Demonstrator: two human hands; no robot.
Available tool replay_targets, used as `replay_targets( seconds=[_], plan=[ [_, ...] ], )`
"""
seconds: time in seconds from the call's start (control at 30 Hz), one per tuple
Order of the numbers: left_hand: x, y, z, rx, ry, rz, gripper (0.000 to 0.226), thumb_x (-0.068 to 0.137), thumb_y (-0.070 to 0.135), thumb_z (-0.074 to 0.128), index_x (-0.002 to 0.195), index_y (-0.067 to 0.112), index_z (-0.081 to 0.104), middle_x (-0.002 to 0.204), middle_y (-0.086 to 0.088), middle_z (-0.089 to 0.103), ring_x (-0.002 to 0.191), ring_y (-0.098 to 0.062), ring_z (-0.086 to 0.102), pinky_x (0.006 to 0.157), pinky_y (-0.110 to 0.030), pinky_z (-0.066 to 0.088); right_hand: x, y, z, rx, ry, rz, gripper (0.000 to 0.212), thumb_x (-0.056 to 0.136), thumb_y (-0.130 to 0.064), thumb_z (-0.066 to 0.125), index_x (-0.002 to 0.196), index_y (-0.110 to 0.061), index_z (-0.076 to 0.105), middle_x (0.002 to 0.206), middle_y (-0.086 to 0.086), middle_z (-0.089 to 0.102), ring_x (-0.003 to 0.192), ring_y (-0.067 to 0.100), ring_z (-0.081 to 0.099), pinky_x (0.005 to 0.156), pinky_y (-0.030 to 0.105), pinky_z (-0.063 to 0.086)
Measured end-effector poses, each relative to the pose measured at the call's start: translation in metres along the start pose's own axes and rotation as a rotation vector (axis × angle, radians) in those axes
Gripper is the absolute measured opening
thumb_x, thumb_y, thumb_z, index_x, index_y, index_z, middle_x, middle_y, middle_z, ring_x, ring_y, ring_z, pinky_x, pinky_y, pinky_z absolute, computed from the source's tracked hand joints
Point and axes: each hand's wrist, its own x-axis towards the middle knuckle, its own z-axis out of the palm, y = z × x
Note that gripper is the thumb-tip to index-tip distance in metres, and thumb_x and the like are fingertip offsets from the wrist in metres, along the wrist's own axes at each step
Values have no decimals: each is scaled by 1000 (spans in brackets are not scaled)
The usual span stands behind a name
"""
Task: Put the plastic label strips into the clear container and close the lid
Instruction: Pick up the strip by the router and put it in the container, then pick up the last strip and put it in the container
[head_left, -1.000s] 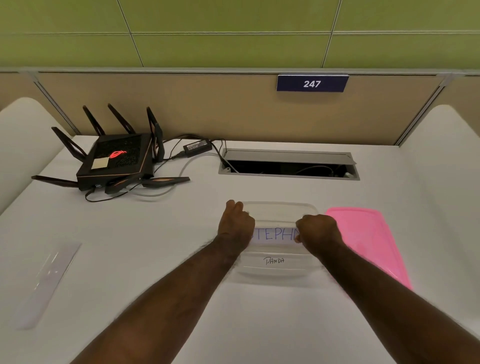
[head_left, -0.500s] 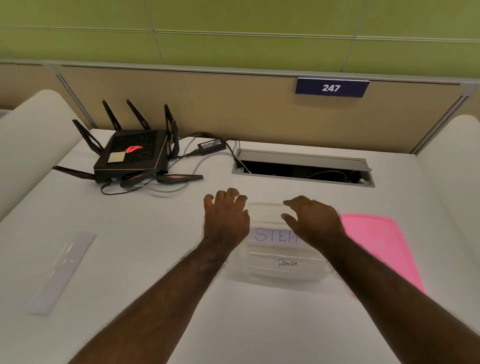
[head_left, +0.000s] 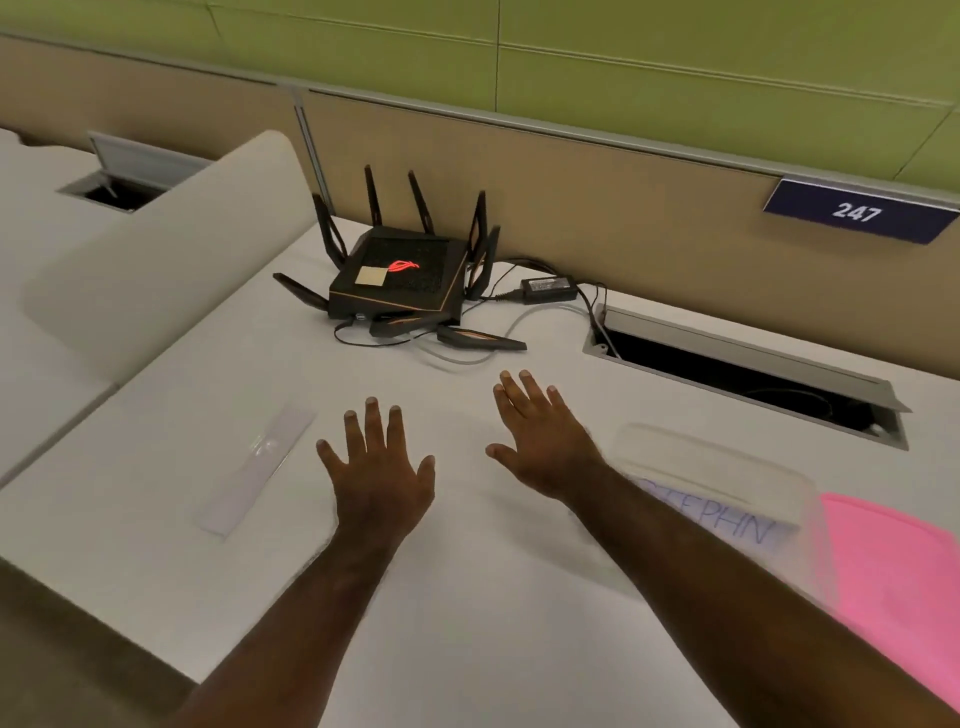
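Strip (head_left: 257, 467) left of hands; container (head_left: 727, 478) right; lid (head_left: 893, 571) beside container.

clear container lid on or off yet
Off. The pink lid lies flat on the desk beside the clear container, whose top is uncovered.

"247" on blue sign (head_left: 857, 211), "EPHN" on label strip (head_left: 727, 522) in container

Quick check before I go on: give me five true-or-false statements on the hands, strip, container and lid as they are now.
1. Both hands are open and empty. True: left hand, right hand.
2. The lid is on the container. False: it lies beside it, to the right.
3. A strip lies left of the left hand. True.
4. The right hand grips the container. False: it is apart from it.
5. The router sits inside the container. False: it stands on the desk.
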Motion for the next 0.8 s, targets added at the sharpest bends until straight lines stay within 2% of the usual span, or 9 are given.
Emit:
replay_targets(
  seconds=[0.13,0.2,0.33,0.47,0.53,0.57,0.63,0.7,0.8],
  plan=[
    [-14,-56,15,4,-73,-136,83,88,60,43,152,13,21,161,-18,8,147,-39,10,108,-71,9,36,-56,22,37,-77,-91,80,96,-54,36,153,-14,-1,163,5,-10,149,24,-13,118,44,-4],
    [-19,-83,17,15,-77,-180,83,87,61,38,152,11,22,161,-18,9,147,-40,10,107,-73,7,50,-84,30,34,-90,-148,80,96,-54,37,153,-13,-1,163,5,-10,149,24,-13,118,44,-3],
    [-25,-130,20,34,-102,-288,89,86,62,43,151,5,22,161,-17,10,147,-40,11,106,-73,11,75,-133,44,33,-96,-244,82,95,-52,39,153,-12,-2,162,5,-13,149,23,-13,118,44,-4],
    [-27,-170,25,66,-178,-403,93,86,69,34,153,9,8,163,-12,-1,149,-35,2,109,-70,9,93,-173,59,16,-137,-321,82,95,-51,42,154,-12,-1,162,4,-13,149,23,-12,120,45,-1],
    [-27,-182,25,87,-197,-421,91,87,65,38,153,8,12,162,-14,6,148,-37,6,108,-71,11,101,-190,64,13,-159,-360,83,94,-51,43,154,-12,0,163,4,-11,149,23,-11,120,45,-1],
    [-27,-187,24,97,-183,-402,87,87,58,46,151,6,20,160,-17,17,146,-40,14,106,-72,14,106,-198,66,14,-176,-377,83,94,-51,44,154,-13,0,163,4,-11,149,22,-12,120,45,0],
    [-27,-196,28,143,-99,-295,71,83,38,65,140,0,44,143,-24,48,136,-46,37,100,-75,22,113,-211,69,13,-214,-401,83,94,-50,45,154,-14,-1,163,3,-11,149,22,-12,120,45,0],
    [-29,-205,35,209,26,-184,49,77,22,73,120,0,63,110,-23,69,117,-44,58,94,-75,31,117,-221,71,13,-241,-412,83,94,-50,46,154,-15,-1,163,2,-10,149,22,-11,120,46,1],
    [-24,-211,35,156,145,-126,28,72,9,78,99,6,72,81,-15,72,91,-36,70,93,-69,39,120,-230,73,20,-255,-416,82,94,-49,47,154,-15,2,163,1,-7,149,23,-8,120,47,3]
  ],
)
